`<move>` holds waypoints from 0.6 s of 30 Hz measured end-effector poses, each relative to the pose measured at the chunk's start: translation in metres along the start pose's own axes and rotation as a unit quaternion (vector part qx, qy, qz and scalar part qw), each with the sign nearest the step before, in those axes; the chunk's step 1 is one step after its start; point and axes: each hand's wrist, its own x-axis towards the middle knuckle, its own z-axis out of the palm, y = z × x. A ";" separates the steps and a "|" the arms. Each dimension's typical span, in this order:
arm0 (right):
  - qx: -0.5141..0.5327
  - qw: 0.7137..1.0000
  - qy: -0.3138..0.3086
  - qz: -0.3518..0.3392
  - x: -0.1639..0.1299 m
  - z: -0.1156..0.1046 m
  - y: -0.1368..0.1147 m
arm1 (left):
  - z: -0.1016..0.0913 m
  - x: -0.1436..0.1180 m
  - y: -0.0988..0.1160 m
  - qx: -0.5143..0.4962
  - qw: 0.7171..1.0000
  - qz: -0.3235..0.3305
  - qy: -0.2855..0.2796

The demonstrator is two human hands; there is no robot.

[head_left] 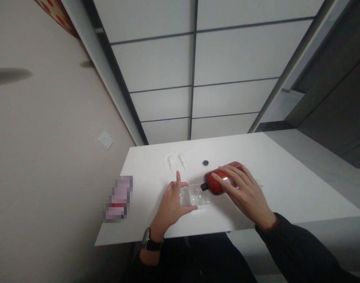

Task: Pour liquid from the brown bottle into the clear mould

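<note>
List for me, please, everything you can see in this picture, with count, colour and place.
brown bottle: one, reddish brown, tipped on its side at table centre, neck toward the clear container
clear container: one, transparent, on the table at the bottle's mouth
black cap: one, black, on the table behind the bottle
clear plastic pieces: a few, transparent, far left part of the table
table: one, white
wall socket: one, white, left wall
wristwatch: one, black, left wrist
left hand: holds the clear container
right hand: grips the brown bottle
</note>
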 end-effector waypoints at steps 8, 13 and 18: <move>-0.006 1.000 0.002 0.000 0.000 0.000 0.001 | 0.002 -0.001 -0.001 -0.047 0.998 -0.040 0.017; -0.009 1.000 0.003 0.000 0.000 0.000 0.001 | 0.005 -0.003 -0.002 -0.052 0.996 -0.069 0.027; -0.009 1.000 -0.004 0.004 -0.001 0.000 0.001 | 0.002 -0.001 0.003 -0.042 0.996 -0.073 0.020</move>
